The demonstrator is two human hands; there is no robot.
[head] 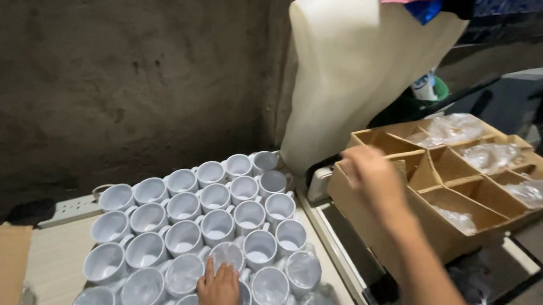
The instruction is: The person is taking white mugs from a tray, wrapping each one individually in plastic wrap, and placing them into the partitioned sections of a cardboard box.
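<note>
The left hand point(218, 293) lies flat, fingers spread, on a plastic-wrapped white ceramic mug point(228, 258) among rows of white mugs point(215, 200) packed together on the pale surface point(56, 258). The right hand point(369, 174) reaches to the near edge of a brown cardboard box with dividers point(452, 188); its grip is blurred, so I cannot tell.

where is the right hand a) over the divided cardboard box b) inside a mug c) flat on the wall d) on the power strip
a: the right hand reaches over the near corner of the cardboard box with its dividers, while the left hand rests on the white mugs.
</note>
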